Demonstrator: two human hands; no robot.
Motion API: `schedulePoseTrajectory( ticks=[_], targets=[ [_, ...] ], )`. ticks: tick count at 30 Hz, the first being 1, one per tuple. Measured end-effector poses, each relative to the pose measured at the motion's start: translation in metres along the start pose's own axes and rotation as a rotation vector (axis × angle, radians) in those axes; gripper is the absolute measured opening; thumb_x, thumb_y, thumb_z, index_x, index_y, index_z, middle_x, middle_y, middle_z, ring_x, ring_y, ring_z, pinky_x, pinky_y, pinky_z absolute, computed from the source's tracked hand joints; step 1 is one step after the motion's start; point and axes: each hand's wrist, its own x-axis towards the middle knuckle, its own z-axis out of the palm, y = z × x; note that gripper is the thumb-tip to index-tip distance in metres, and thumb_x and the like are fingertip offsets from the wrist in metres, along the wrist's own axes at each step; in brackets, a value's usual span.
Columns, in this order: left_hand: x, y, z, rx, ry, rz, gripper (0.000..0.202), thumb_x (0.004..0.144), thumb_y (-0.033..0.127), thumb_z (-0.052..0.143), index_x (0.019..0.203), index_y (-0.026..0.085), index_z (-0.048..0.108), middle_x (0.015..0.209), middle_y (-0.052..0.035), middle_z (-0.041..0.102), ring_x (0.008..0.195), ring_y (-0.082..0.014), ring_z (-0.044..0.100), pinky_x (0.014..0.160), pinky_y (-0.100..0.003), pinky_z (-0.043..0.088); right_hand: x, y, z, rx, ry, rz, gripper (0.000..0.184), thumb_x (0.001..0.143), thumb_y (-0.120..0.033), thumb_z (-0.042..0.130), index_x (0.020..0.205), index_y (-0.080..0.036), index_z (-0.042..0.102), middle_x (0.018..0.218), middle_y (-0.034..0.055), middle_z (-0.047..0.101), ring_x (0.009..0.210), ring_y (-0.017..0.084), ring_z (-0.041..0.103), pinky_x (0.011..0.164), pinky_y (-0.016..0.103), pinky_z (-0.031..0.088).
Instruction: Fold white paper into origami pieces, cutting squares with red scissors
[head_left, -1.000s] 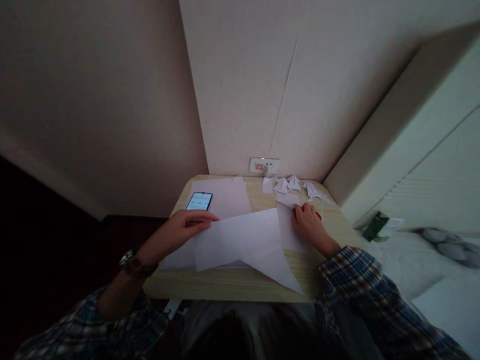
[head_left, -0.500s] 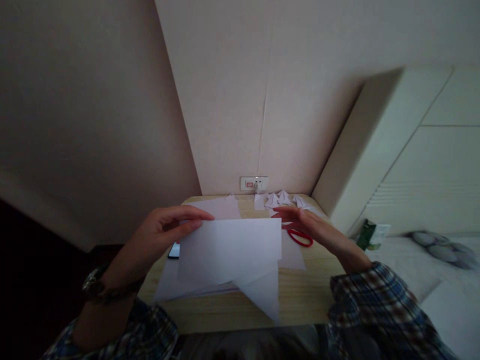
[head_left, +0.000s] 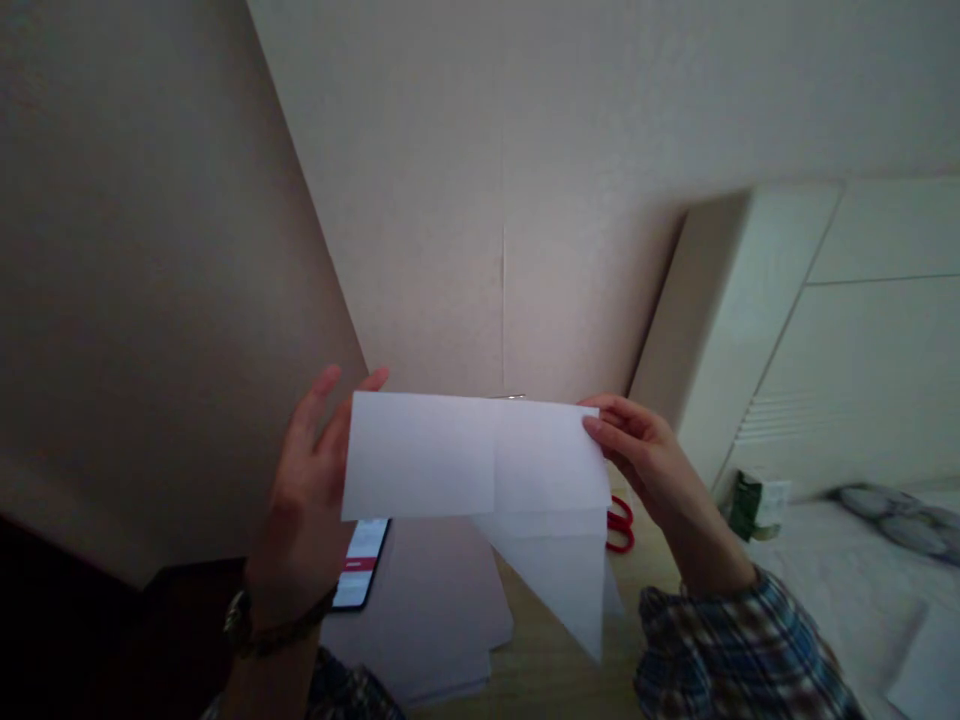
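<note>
A white sheet of paper (head_left: 424, 455), folded and creased, is held up above the table. Its right part shows a vertical crease, and a pointed flap hangs down below. My right hand (head_left: 637, 440) pinches the upper right corner between thumb and fingers. My left hand (head_left: 311, 480) is beside the left edge with fingers spread, partly behind the paper; whether it touches the sheet I cannot tell. Beneath, a phone (head_left: 364, 570) with a lit screen lies near my left wrist on a stack of white paper (head_left: 442, 600).
Red-handled scissors (head_left: 621, 525) lie on the wooden table (head_left: 536, 690), partly covered by the raised paper. The wall (head_left: 450, 250) rises behind. To the right stand a pale headboard (head_left: 862, 370) and a bed (head_left: 840, 570) with a green-and-white packet (head_left: 754, 505).
The folded paper has been raised and shifted right. My left hand has let go of its top edge and spread its fingers; my right hand has closed on the right corner. The view has tilted up.
</note>
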Motion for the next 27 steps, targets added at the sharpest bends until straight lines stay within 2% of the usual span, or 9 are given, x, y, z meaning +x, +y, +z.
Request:
schedulePoseTrajectory(
  ticks=[3, 8, 10, 12, 15, 18, 21, 25, 27],
  targets=[
    [0.004, -0.011, 0.009, -0.257, -0.110, 0.010, 0.077, 0.077, 0.052, 0.057, 0.145, 0.031, 0.029, 0.151, -0.0022, 0.038, 0.133, -0.0294, 0.040, 0.087, -0.037, 0.054, 0.007, -0.007, 0.002, 0.082, 0.016, 0.033, 0.018, 0.066, -0.031, 0.079, 0.080, -0.022, 0.071, 0.067, -0.0025, 0.067, 0.059, 0.009, 0.056, 0.053, 0.018, 0.042],
    [0.023, -0.018, 0.027, -0.446, -0.083, -0.006, 0.075, 0.074, 0.029, 0.052, 0.146, 0.030, 0.027, 0.147, -0.0044, 0.044, 0.134, -0.0326, 0.038, 0.098, -0.048, 0.047, 0.023, -0.010, 0.004, 0.118, -0.047, 0.151, 0.019, 0.069, -0.032, 0.078, 0.083, -0.020, 0.071, 0.068, -0.0024, 0.067, 0.058, 0.009, 0.056, 0.052, 0.017, 0.041],
    [0.032, -0.016, 0.032, -0.470, -0.089, 0.019, 0.075, 0.076, 0.037, 0.052, 0.146, 0.030, 0.026, 0.147, -0.0041, 0.044, 0.137, -0.0337, 0.033, 0.099, -0.051, 0.046, 0.030, -0.011, 0.004, 0.125, -0.050, 0.168, 0.020, 0.068, -0.032, 0.078, 0.082, -0.020, 0.071, 0.068, -0.0024, 0.067, 0.057, 0.009, 0.056, 0.052, 0.017, 0.041],
    [0.039, -0.013, 0.032, -0.485, -0.076, 0.033, 0.072, 0.080, 0.053, 0.045, 0.146, 0.032, 0.025, 0.148, -0.0025, 0.042, 0.139, -0.0338, 0.029, 0.096, -0.052, 0.048, 0.037, -0.011, 0.004, 0.143, -0.040, 0.177, 0.021, 0.067, -0.032, 0.079, 0.082, -0.020, 0.071, 0.067, -0.0025, 0.067, 0.058, 0.009, 0.056, 0.052, 0.017, 0.041],
    [0.045, -0.011, 0.027, -0.427, -0.030, -0.040, 0.065, 0.082, 0.060, 0.040, 0.143, 0.039, 0.029, 0.149, 0.0040, 0.040, 0.141, -0.0310, 0.025, 0.094, -0.050, 0.050, 0.049, -0.010, 0.004, 0.166, -0.020, 0.182, 0.021, 0.066, -0.032, 0.080, 0.081, -0.020, 0.071, 0.065, -0.0024, 0.066, 0.058, 0.010, 0.057, 0.052, 0.018, 0.042],
    [0.051, -0.018, 0.019, -0.278, 0.060, -0.123, 0.060, 0.080, 0.040, 0.052, 0.138, 0.046, 0.036, 0.148, 0.0099, 0.042, 0.141, -0.0257, 0.027, 0.098, -0.043, 0.048, 0.063, -0.005, 0.006, 0.178, -0.003, 0.192, 0.021, 0.066, -0.032, 0.080, 0.080, -0.019, 0.070, 0.063, -0.0022, 0.064, 0.053, 0.009, 0.054, 0.048, 0.018, 0.038],
    [0.058, -0.030, 0.014, -0.120, 0.163, -0.053, 0.056, 0.080, 0.028, 0.056, 0.132, 0.045, 0.044, 0.141, 0.0077, 0.050, 0.137, -0.0240, 0.036, 0.100, -0.038, 0.047, 0.075, 0.002, 0.006, 0.164, 0.026, 0.198, 0.023, 0.065, -0.032, 0.080, 0.082, -0.018, 0.071, 0.064, -0.0012, 0.065, 0.053, 0.010, 0.053, 0.047, 0.019, 0.038],
    [0.064, -0.041, 0.008, -0.009, 0.146, 0.019, 0.040, 0.086, 0.042, 0.054, 0.126, 0.043, 0.053, 0.135, 0.0038, 0.057, 0.129, -0.0254, 0.047, 0.097, -0.037, 0.051, 0.089, 0.012, 0.006, 0.130, 0.022, 0.207, 0.023, 0.065, -0.033, 0.080, 0.081, -0.019, 0.071, 0.063, -0.0016, 0.065, 0.053, 0.010, 0.053, 0.046, 0.018, 0.037],
    [0.065, -0.042, 0.005, 0.008, 0.176, 0.005, 0.033, 0.092, 0.041, 0.044, 0.123, 0.043, 0.055, 0.133, 0.0045, 0.059, 0.127, -0.0237, 0.050, 0.097, -0.038, 0.050, 0.094, 0.017, 0.007, 0.127, 0.007, 0.220, 0.022, 0.065, -0.032, 0.080, 0.081, -0.020, 0.071, 0.065, -0.0015, 0.066, 0.053, 0.009, 0.054, 0.046, 0.017, 0.038]
  ],
)
